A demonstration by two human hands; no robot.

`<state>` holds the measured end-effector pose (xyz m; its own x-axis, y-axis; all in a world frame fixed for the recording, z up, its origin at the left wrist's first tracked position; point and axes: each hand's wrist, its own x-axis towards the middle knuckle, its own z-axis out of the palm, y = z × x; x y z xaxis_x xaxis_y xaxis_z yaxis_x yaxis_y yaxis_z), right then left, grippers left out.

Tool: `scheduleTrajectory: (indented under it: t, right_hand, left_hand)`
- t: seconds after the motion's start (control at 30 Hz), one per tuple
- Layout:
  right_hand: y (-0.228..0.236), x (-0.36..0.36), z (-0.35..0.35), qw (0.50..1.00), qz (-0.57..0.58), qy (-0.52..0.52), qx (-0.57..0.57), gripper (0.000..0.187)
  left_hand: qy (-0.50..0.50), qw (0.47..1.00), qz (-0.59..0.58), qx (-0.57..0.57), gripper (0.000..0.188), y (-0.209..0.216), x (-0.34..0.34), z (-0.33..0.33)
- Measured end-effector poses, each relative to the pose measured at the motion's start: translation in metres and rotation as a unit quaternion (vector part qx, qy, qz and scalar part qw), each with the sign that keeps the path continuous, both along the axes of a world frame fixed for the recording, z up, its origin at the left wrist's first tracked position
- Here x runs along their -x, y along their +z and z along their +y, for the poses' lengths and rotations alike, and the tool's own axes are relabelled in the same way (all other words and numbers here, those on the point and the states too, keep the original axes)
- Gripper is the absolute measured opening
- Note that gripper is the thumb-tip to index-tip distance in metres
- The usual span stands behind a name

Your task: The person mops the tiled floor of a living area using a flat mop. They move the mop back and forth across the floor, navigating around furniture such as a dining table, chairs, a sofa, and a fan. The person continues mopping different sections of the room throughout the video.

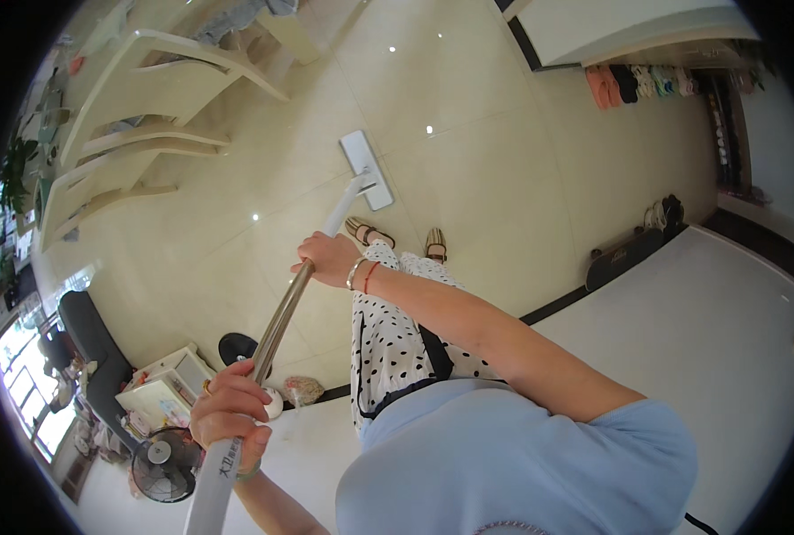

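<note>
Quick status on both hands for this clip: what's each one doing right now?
Left hand: closed, holding the mop handle near its upper end.
Right hand: closed, holding the same handle nearer the mop head.

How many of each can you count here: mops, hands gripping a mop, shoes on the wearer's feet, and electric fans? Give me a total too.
Mop: 1
Hands gripping it: 2, the left hand and the right hand
Worn shoes: 2, the left shoe and the right shoe
Electric fan: 1
Total: 6
</note>
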<state>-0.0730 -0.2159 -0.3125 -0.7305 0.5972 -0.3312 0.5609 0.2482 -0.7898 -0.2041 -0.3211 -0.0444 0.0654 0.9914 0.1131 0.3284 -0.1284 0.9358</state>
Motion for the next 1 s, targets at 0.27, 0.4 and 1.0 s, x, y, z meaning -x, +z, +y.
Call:
scheduleTrajectory:
  t: [0.27,0.4,1.0]
  right_hand:
    - [-0.058,-0.194,-0.015,0.987,-0.058,-0.142,-0.047,0.021]
    - [-0.103,-0.328,-0.010,0.957,-0.148,-0.234,-0.087,0.013]
    - [-0.143,-0.347,-0.157,0.875,-0.169,-0.445,-0.084,0.017]
  left_hand:
    - [-0.021,0.977,-0.214,0.009,0.012,-0.095,-0.106,0.010]
    - [-0.096,0.962,-0.247,0.064,0.015,-0.155,-0.206,0.034]
    - [-0.322,0.917,-0.203,0.120,0.017,-0.178,-0.214,0.008]
